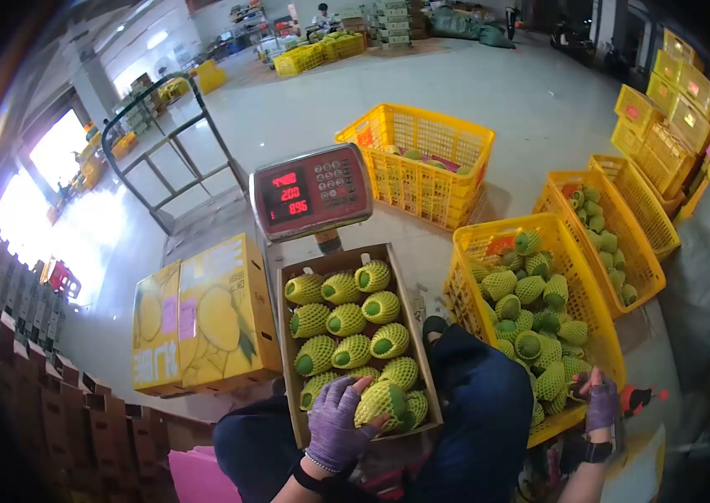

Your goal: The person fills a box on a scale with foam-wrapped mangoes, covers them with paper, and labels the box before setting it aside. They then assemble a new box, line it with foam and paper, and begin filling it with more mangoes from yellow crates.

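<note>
My left hand (342, 423), in a purple fingerless glove, is wrapped round a green fruit in a yellow foam net (382, 404) at the near end of an open cardboard box (285, 369). Rows of netted fruit fill the box, which stands beneath a scale display (311, 191) with lit red digits. My right hand (596, 401), gloved the same way, is at the near right edge of a yellow crate (611, 335) heaped with netted fruit. Its fingers are bent, and whether they hold anything is too small to tell.
Two closed yellow cartons (208, 314) stand left of the box, near a metal trolley frame (174, 138). More yellow crates (430, 134) stand behind and at right. Brown cartons (103, 427) line the lower left. A person (322, 17) is far back.
</note>
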A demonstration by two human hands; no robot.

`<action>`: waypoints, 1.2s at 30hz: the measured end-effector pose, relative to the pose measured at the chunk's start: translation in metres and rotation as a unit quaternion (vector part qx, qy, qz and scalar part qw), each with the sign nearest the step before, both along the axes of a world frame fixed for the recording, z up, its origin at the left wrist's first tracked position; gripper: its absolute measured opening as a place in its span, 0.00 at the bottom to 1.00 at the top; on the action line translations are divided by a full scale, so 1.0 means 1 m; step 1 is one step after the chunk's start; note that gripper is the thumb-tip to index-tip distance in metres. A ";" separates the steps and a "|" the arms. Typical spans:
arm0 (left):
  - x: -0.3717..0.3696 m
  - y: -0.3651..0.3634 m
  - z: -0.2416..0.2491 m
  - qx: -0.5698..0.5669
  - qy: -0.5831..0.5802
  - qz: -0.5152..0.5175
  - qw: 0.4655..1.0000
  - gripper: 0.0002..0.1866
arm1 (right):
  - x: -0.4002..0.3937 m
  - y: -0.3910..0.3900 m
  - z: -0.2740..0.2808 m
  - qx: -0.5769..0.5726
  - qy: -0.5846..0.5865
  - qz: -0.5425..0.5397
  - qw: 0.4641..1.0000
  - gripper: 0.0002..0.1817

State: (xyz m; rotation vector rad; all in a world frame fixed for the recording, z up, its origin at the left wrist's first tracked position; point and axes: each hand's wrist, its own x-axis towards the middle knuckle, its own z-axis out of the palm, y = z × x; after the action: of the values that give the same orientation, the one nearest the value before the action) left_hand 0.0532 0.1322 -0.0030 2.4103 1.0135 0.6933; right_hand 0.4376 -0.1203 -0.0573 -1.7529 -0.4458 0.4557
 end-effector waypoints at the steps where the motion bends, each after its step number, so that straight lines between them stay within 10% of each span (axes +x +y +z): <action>1: -0.001 0.000 0.001 0.000 0.003 0.009 1.000 0.33 | -0.001 -0.007 -0.003 -0.013 -0.014 -0.017 1.000 0.22; 12: -0.021 -0.004 -0.011 -0.025 -0.021 0.012 0.999 0.37 | 0.016 -0.038 -0.011 -0.088 -0.202 -0.054 0.974 0.08; 22: -0.019 0.008 -0.030 -0.082 0.028 0.026 0.996 0.34 | 0.043 0.018 -0.072 -0.496 -0.127 0.028 0.859 0.27; 27: 0.002 0.007 -0.026 -0.084 0.032 0.011 0.996 0.34 | 0.035 0.060 -0.125 -0.637 0.019 0.034 0.770 0.55; 31: 0.008 0.006 -0.012 -0.069 -0.011 0.013 0.997 0.33 | 0.043 0.040 -0.090 -0.478 0.027 0.000 0.878 0.55; 36: -0.010 0.007 -0.019 -0.041 -0.004 0.069 0.997 0.27 | -0.032 0.117 0.013 0.035 -0.209 0.141 0.967 0.37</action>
State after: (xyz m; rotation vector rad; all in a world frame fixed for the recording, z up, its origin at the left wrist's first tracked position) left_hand 0.0430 0.1396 -0.0221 2.2822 1.1914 0.6941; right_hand 0.4059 -0.0030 -0.0441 -1.7236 -1.0090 0.2593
